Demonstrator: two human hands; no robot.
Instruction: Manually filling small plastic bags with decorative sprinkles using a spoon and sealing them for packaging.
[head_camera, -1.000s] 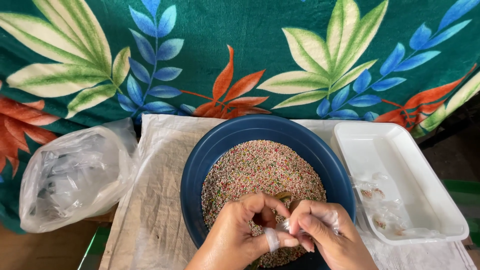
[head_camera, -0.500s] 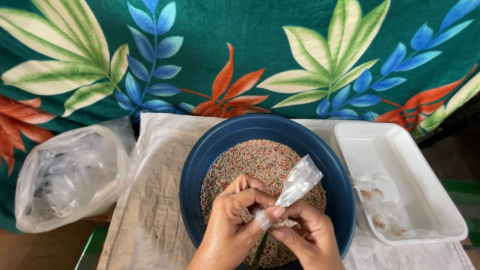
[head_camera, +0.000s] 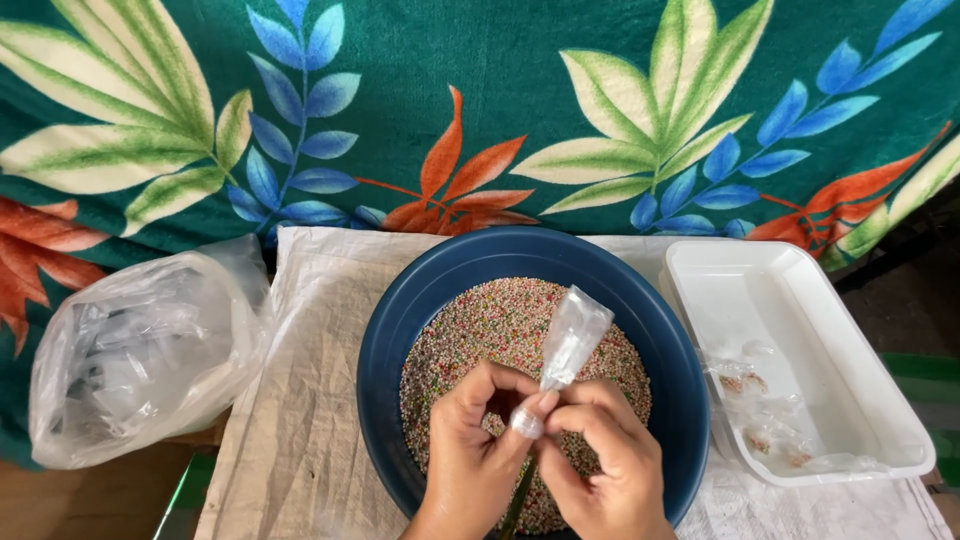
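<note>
From the head view, a small clear bag (head_camera: 570, 340) is pinched between both hands right over the blue bowl (head_camera: 400, 320). Its lower end is squeezed between the fingertips of the left hand (head_camera: 475, 450) and the right hand (head_camera: 600, 465), both pressed tight together on the plastic, while the loose upper end juts toward one o'clock. The bowl is filled with tiny multicoloured beads (head_camera: 480, 320); the bag is held above their middle, toward six o'clock of the bowl.

Risk here, as judged: the film is slick and thin, so a slackened pinch could let it slip and drop into the beads; a hard tug could tear it and scatter whatever is inside.

The bag looks narrow, crinkled, nearly see-through, apparently empty at the top. At three o'clock a white tray (head_camera: 870, 400) holds a few filled little bags (head_camera: 770, 420); at nine o'clock a large plastic bag (head_camera: 140, 350) lies on the woven sheet (head_camera: 300, 420).
</note>
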